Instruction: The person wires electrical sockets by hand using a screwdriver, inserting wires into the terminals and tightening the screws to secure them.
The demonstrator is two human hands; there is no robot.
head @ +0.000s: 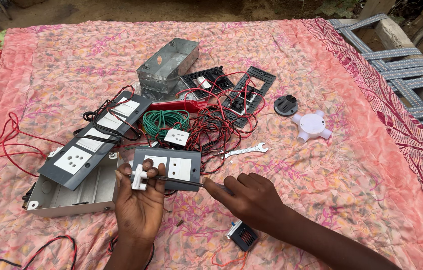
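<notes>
My left hand [139, 202] is raised palm-up near the bottom middle and pinches a small white switch module [139, 178] between thumb and fingers. My right hand [249, 197] grips a thin black screwdriver [179, 181]. Its shaft points left and its tip meets the white module. Just behind the module lies a grey switch plate [191, 157] with white switches. A small dark module [243, 236] rests on the cloth under my right wrist.
A pink patterned cloth [321, 200] covers the surface. On it lie a long grey switch panel [91, 142] over a white box [71, 197], a metal box [167, 65], black frames [251, 95], tangled red, black and green wires [206, 127], a spanner [244, 150] and a white junction box [311, 126].
</notes>
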